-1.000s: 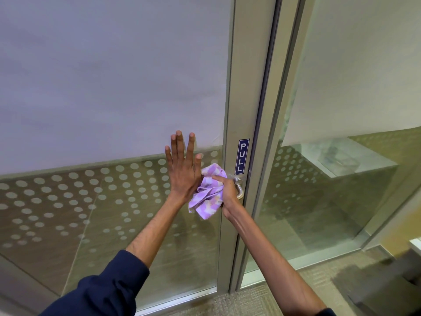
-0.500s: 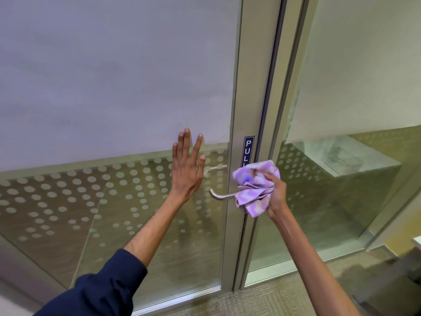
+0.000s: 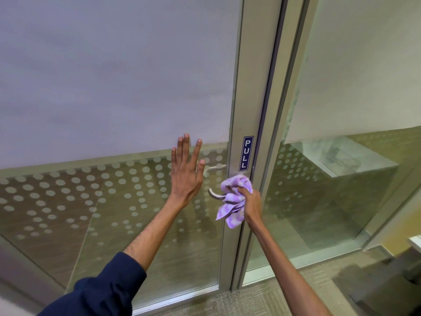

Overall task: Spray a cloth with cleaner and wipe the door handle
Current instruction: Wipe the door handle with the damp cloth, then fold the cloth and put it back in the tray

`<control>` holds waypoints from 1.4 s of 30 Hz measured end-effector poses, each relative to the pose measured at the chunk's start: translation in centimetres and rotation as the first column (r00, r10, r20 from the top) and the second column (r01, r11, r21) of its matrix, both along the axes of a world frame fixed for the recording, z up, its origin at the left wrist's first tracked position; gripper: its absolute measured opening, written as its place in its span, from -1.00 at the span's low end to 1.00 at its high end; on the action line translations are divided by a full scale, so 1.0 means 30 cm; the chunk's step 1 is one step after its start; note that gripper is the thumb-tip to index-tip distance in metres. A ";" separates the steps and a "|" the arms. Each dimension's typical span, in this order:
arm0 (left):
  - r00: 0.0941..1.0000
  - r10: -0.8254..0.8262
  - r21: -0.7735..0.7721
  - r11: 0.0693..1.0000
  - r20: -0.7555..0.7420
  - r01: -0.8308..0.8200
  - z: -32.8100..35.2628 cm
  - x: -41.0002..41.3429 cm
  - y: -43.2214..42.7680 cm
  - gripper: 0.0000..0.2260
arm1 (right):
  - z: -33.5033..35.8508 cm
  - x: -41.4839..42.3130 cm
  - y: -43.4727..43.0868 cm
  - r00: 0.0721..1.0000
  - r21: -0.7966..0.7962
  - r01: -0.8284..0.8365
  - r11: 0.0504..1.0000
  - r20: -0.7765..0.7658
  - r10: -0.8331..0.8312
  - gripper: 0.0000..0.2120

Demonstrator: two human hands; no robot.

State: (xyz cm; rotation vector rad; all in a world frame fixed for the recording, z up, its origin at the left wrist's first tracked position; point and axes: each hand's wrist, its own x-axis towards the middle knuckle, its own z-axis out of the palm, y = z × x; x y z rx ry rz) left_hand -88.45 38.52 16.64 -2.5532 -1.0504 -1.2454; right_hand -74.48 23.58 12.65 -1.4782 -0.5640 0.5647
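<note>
Bunched in the right hand [image 3: 250, 202], the cloth [image 3: 233, 199] presses on the handle [image 3: 215, 195], whose free end pokes out leftward; left hand [image 3: 185, 174] lies spread flat on the glass [image 3: 114, 201] beyond.

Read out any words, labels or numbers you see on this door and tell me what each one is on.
"PULL": white capital letters stacked top to bottom on a dark blue sticker, stuck to the metal door frame just above the purple cloth that the right hand holds against the door handle.
No other text, brand or number shows anywhere else in the picture.
</note>
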 end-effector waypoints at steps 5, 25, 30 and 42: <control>0.999 -0.035 -0.040 0.999 0.037 0.036 -0.011 0.008 -0.036 -0.50 | -0.012 -0.101 -0.025 0.930 0.131 -0.242 0.961 -0.253 0.268 -0.86; 0.776 -0.524 -0.406 0.661 0.352 0.631 -0.081 0.532 -0.552 -0.47 | 0.104 0.412 -0.460 0.740 0.473 -0.001 0.881 -0.592 0.319 -0.48; 0.689 -0.510 -0.506 0.467 0.516 0.725 -0.090 0.705 -0.646 -0.62 | 0.105 0.566 -0.565 0.753 0.483 0.021 0.876 -0.584 0.304 -0.63; 0.701 -0.451 -0.562 0.420 0.552 0.713 -0.128 1.057 -0.856 -0.61 | 0.074 0.878 -0.778 0.809 0.408 0.043 0.912 -0.549 0.207 -0.65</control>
